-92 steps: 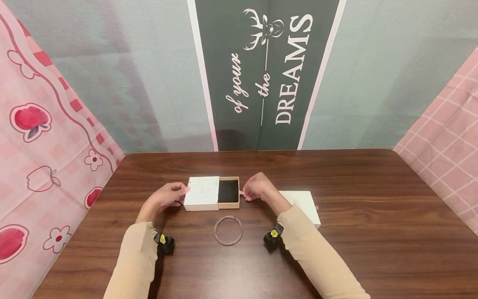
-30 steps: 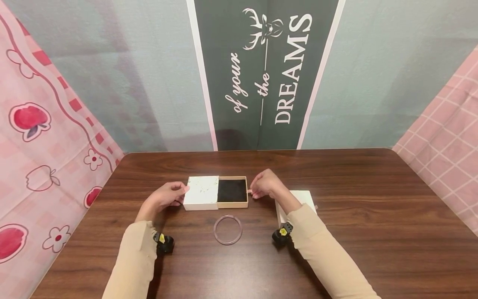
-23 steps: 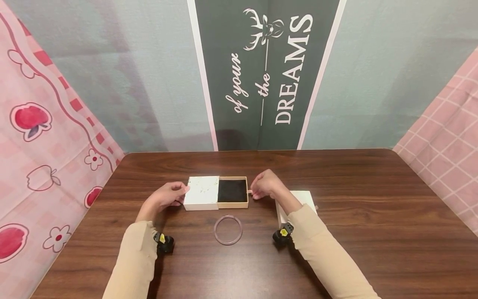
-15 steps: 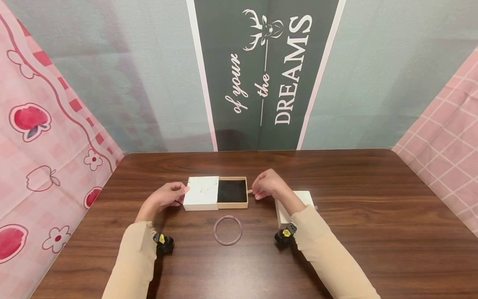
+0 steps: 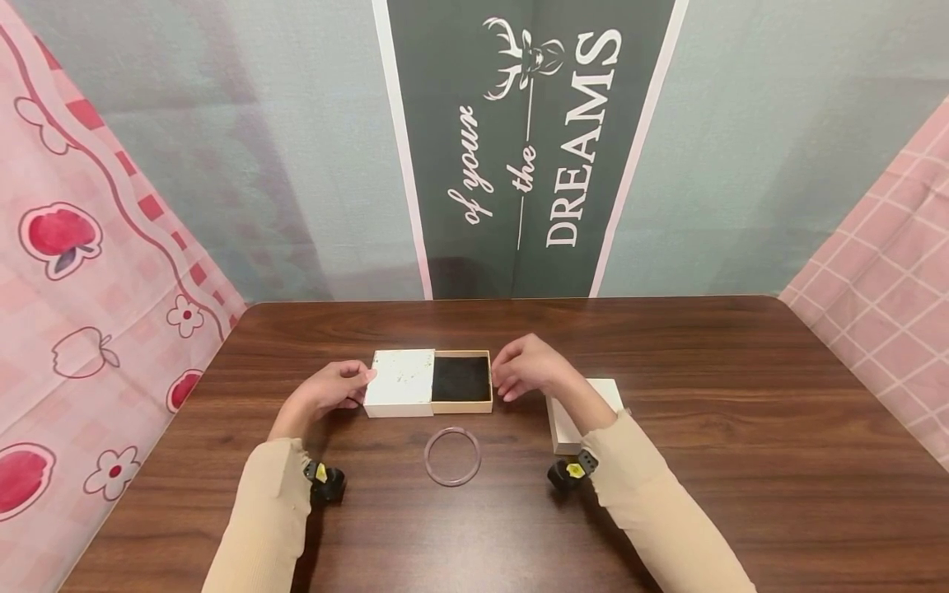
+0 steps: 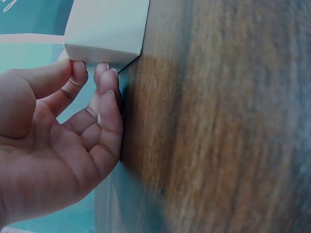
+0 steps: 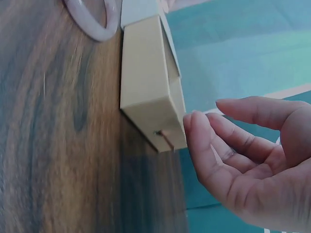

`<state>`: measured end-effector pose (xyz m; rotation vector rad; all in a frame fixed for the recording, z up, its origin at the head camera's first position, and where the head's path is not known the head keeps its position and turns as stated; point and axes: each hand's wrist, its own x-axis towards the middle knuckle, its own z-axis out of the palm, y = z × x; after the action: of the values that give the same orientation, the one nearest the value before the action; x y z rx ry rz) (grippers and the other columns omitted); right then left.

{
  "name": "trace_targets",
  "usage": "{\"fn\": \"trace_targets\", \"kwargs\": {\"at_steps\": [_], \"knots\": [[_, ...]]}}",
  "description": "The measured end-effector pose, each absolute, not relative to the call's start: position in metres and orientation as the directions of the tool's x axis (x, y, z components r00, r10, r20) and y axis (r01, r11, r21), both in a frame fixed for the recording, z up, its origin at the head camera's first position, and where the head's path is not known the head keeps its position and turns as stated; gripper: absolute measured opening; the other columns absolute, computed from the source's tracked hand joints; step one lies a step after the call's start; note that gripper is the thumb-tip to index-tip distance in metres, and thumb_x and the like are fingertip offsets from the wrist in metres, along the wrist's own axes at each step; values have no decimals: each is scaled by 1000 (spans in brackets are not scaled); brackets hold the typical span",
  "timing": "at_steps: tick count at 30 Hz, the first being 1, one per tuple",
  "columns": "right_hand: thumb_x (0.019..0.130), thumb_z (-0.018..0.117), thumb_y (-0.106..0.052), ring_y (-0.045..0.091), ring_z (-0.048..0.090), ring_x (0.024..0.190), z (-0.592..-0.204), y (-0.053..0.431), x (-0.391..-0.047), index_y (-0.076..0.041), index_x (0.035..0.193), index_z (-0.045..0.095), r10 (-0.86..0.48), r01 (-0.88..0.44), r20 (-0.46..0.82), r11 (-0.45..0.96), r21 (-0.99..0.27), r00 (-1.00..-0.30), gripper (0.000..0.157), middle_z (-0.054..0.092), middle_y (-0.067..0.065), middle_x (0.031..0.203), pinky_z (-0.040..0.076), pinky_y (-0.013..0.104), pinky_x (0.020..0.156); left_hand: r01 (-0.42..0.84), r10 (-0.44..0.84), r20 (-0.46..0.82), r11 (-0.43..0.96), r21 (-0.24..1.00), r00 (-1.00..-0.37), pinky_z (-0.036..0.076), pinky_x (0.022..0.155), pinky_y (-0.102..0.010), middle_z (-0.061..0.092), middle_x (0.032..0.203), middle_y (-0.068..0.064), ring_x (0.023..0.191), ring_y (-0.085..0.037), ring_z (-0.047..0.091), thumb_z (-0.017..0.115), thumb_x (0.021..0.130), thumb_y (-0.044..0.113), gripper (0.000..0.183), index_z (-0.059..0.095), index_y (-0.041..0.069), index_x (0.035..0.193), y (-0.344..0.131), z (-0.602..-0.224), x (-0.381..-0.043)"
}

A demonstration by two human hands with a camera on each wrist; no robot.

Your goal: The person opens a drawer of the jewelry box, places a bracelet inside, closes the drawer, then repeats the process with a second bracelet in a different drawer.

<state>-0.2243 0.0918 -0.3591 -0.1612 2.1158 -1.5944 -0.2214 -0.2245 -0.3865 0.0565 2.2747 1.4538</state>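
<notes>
A white slide-out box (image 5: 403, 377) lies on the table with its drawer (image 5: 463, 408) pulled out to the right, showing a black pad (image 5: 461, 379) inside. My left hand (image 5: 335, 389) steadies the box's left end, thumb on the top edge and fingertips against the end face (image 6: 99, 54). My right hand (image 5: 530, 368) hovers just off the drawer's front, fingers loosely curled with nothing between them. A short ribbon pull (image 7: 167, 140) hangs from the drawer front, apart from the fingers in the right wrist view. A pale purple bangle (image 5: 452, 483) lies nearer me.
A second white box (image 5: 565, 428) lies to the right, partly hidden under my right forearm. The wooden table (image 5: 704, 371) ends at a cloth backdrop (image 5: 326, 165) behind the boxes.
The drawer has slid farther out to the right since about three seconds ago. My right hand has let go of the ribbon pull in the last half second. The left hand has stayed put.
</notes>
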Motion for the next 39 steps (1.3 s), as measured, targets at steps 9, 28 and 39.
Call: {"fn": "trace_targets", "kwargs": {"at_steps": [9,28,39], "knots": [[80,59,7,26,62,62,-352,81,-211,16,92,59,-431,153,-279,303,-941,-858,15,62,22,77,53,38,59,-200,266,-340,440,875,-902,45,64,-26,49,73,-3,70,-14,49,47,97,22,23,51,6,81,-225,-387,-222],[80,59,8,25,63,72,-369,68,-192,14,88,60,-576,134,-295,306,-943,-762,10,63,24,80,53,39,63,-169,296,-319,438,883,-900,46,65,-26,50,73,-3,70,-14,51,50,95,26,25,52,6,80,-230,-390,-224],[79,62,8,19,61,68,-377,65,-186,14,88,60,-611,131,-301,308,-942,-732,11,63,17,75,53,39,63,-183,269,-332,457,870,-904,46,64,-26,49,74,-4,71,-15,50,47,97,22,23,51,6,80,-226,-388,-223]]}}
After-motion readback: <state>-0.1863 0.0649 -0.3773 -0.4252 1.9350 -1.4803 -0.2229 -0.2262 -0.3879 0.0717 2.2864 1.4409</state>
